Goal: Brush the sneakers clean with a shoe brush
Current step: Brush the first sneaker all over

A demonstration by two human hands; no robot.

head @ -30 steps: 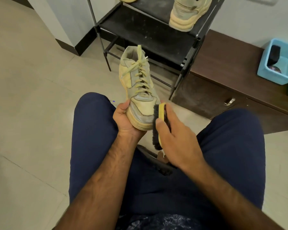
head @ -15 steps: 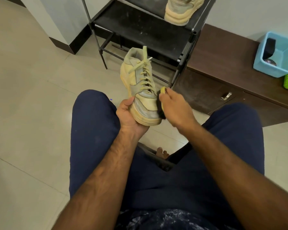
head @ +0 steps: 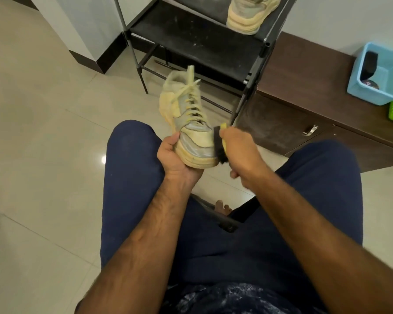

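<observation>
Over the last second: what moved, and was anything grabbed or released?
The right hand swept the brush from hanging below the toe of the sneaker up along the side of the toe nearest that hand, bristles against it. Nothing was taken hold of or let go. Unchanged: the left hand grips the sneaker's toe end, and the second sneaker sits on the rack.

Navy trousers point(head: 134, 177), bare forearms point(head: 145, 245), dark speckled shirt hem point(head: 225, 298)
</observation>
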